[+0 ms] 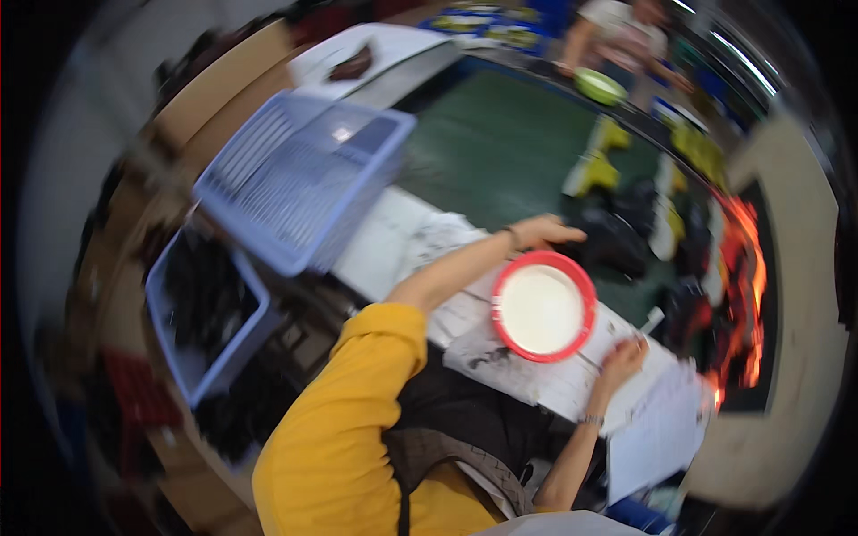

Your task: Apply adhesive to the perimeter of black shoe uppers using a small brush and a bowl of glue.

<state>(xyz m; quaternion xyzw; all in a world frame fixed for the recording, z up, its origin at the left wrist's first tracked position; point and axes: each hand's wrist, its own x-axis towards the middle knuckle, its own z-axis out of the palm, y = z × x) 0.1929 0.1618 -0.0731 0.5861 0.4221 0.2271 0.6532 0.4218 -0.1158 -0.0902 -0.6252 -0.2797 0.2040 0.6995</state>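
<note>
On table (536, 380) | round red-rimmed white bowl (543, 306) | left grip (547, 231), right grip (623, 355): open, flat

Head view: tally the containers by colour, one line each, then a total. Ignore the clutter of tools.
Lavender-blue plastic crates: 2, one tilted crate and one crate of dark parts below it
Red-rimmed round basin: 1, the red basin between the left hand and right hand
Green bowl: 1, the green bowl at the far end
Total: 4
</note>
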